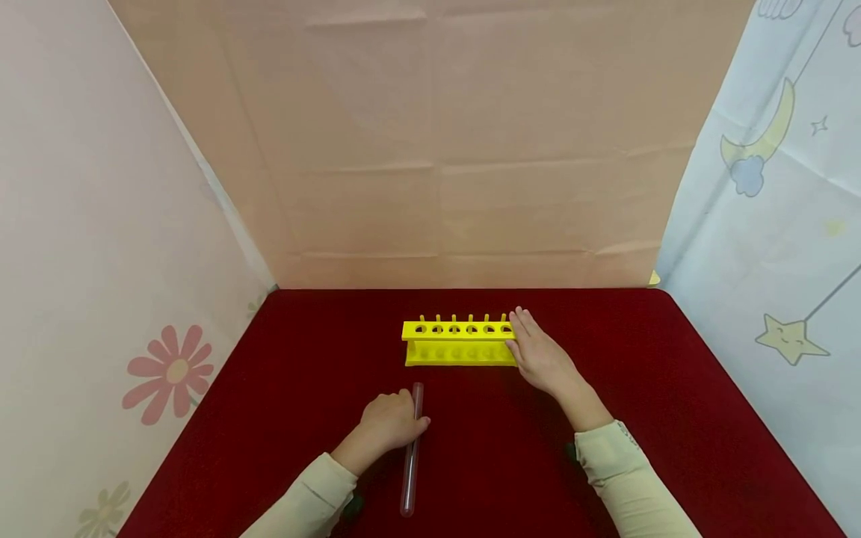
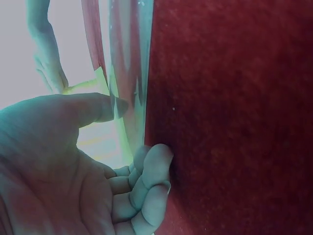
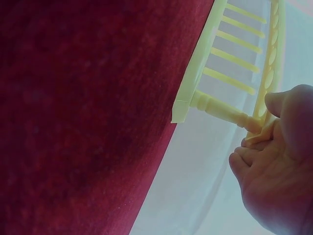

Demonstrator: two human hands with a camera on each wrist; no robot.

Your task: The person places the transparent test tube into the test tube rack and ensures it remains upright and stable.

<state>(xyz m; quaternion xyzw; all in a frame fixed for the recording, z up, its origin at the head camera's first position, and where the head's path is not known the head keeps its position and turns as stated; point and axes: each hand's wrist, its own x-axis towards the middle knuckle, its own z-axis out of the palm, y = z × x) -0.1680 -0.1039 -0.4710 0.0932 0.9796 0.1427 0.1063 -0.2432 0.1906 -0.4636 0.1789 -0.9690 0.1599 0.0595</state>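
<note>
Glass under our left hand [image 1: 389, 423]: curled fingers and thumb pinch the test tube [image 1: 411, 456], which lies flat on the red cloth [image 1: 673, 388]. Our right hand [image 1: 541, 359] rests with straight fingers against the yellow rack's [image 1: 457, 341] right end, farther back.

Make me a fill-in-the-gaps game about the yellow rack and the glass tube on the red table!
1. The rack standing on the red table is coloured ____.
2. The hand touching the rack's end is the person's ____ hand.
3. The left hand has its fingers round a clear test ____ lying on the cloth.
4. The number of tubes standing in the rack's holes is ____.

Missing words: yellow; right; tube; zero
</note>
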